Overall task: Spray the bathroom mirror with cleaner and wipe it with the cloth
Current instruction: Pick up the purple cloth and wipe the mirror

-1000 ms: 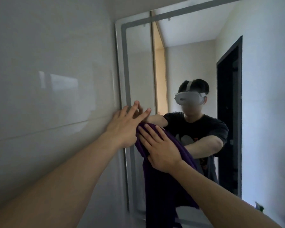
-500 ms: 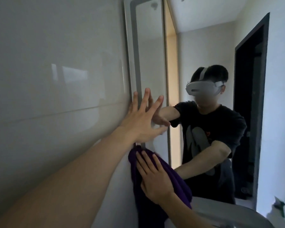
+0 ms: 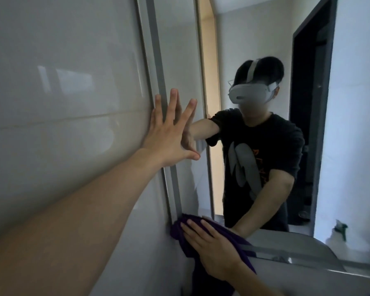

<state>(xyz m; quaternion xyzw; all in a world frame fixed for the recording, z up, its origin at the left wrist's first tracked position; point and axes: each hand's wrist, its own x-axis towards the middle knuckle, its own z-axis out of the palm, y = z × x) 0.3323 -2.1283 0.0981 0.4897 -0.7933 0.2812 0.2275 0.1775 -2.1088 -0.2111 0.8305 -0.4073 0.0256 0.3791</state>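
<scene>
Two flat hands: our left hand (image 3: 167,137) touches the mirror (image 3: 254,28) edge; our right hand (image 3: 214,251) presses the down-hanging cloth (image 3: 179,229) below.

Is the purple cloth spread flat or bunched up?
Bunched. The cloth lies in folds under the flat right hand at the mirror's lower left corner, its tail hanging below.

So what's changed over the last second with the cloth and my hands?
The right hand has slid the purple cloth down the left edge of the mirror, from beside the left hand to the bottom-left corner. Nothing was grasped or released. The left hand stays flat on that edge, fingers spread.
</scene>
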